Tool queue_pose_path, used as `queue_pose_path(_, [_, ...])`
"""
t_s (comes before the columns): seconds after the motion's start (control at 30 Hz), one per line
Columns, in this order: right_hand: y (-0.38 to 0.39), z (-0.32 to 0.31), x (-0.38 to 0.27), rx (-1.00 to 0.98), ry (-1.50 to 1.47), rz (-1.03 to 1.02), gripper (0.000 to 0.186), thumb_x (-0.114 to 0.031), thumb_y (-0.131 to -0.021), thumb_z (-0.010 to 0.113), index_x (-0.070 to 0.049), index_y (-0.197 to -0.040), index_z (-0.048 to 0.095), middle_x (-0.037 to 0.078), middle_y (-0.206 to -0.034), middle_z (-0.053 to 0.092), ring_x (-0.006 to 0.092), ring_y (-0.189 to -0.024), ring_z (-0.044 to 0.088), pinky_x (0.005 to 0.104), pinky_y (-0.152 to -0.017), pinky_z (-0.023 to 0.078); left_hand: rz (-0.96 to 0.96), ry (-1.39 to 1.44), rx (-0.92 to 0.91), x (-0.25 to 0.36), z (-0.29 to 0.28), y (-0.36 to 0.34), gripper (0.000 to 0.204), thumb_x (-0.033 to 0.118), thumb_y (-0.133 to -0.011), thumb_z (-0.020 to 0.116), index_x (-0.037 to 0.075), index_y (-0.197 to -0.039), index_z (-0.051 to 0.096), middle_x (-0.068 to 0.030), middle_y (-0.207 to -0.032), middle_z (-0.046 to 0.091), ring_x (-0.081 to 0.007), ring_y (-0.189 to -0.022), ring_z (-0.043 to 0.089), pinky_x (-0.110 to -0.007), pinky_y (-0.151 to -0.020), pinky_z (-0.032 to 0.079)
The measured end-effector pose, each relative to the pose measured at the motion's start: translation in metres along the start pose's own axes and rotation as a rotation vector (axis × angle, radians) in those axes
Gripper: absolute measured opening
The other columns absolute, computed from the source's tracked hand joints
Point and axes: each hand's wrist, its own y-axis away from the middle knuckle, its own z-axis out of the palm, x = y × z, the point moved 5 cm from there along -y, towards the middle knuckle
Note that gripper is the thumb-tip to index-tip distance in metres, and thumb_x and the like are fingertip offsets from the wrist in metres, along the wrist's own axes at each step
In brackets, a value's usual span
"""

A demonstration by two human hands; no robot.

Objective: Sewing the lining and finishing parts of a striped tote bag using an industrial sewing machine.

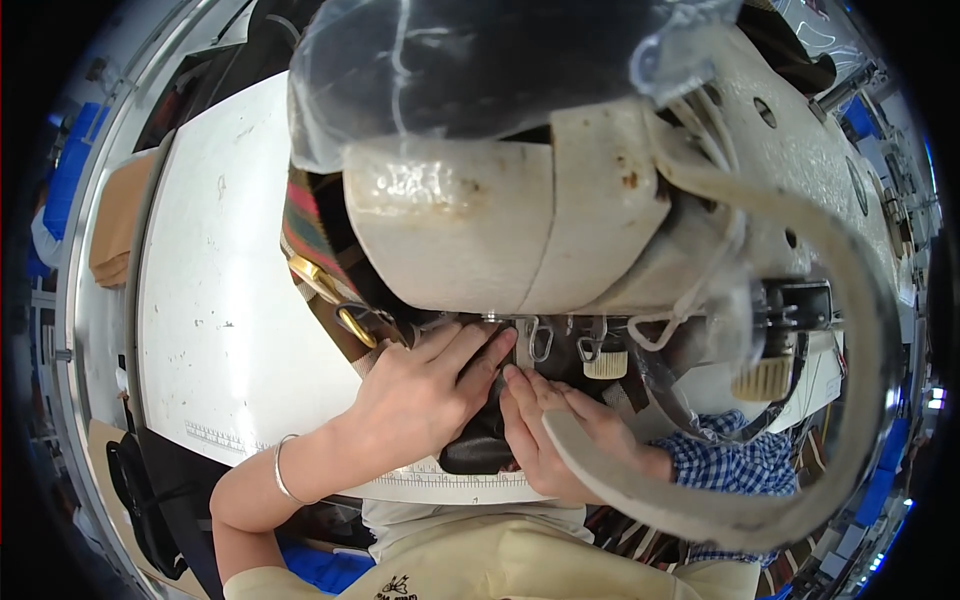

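Note:
A dark, leather-like piece lies under the front of a cream sewing machine. My left hand rests on its left side, fingers together and reaching up toward the stitching area. From the right, my right hand holds the same piece, its fingertips close to my left thumb. Machine and hands hide the needle and most of the work. Beside my left fingers lies a striped strap with a gold-coloured clasp, running back under the machine.
A thick beige tube curves round the right side and ends over my right hand. Metal wire loops and a ribbed knob sit right of my fingers. Clear plastic covers the machine's top. The white table carries ruler markings.

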Motion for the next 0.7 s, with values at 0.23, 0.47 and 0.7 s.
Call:
queue_pose_path(0.23, [-0.005, 0.000, 0.009, 0.018, -0.042, 0.046, 0.036, -0.015, -0.073, 0.058, 0.010, -0.099, 0.064, 0.028, -0.110, 0.064, 0.0292, -0.093, 0.067, 0.0307, -0.075, 0.054, -0.002, -0.021, 0.014, -0.007, -0.001, -0.005, 0.042, 0.012, -0.071, 0.070, -0.002, -0.111, 0.066, -0.0068, -0.093, 0.057, -0.0191, -0.080, 0.060, -0.029, -0.055, 0.051])
queue_pose_path(0.47, [-0.008, 0.002, 0.019, -0.005, 0.014, 0.039, 0.034, -0.012, -0.073, 0.059, 0.008, -0.100, 0.066, 0.026, -0.111, 0.064, 0.0227, -0.084, 0.065, 0.0276, -0.073, 0.054, -0.043, 0.017, -0.049, -0.017, 0.004, -0.011, 0.033, 0.012, -0.072, 0.071, 0.000, -0.103, 0.069, -0.0093, -0.093, 0.059, -0.0240, -0.081, 0.062, -0.034, -0.061, 0.052])
queue_pose_path(0.7, [-0.005, 0.010, 0.029, 0.158, -0.120, 0.123, 0.034, -0.015, -0.070, 0.060, 0.001, -0.100, 0.069, 0.020, -0.116, 0.065, 0.0222, -0.093, 0.062, 0.0393, -0.081, 0.054, -0.011, 0.014, 0.035, -0.022, 0.001, -0.013, 0.018, 0.012, -0.071, 0.072, 0.001, -0.083, 0.068, -0.0090, -0.090, 0.060, -0.0266, -0.079, 0.062, -0.037, -0.063, 0.053])
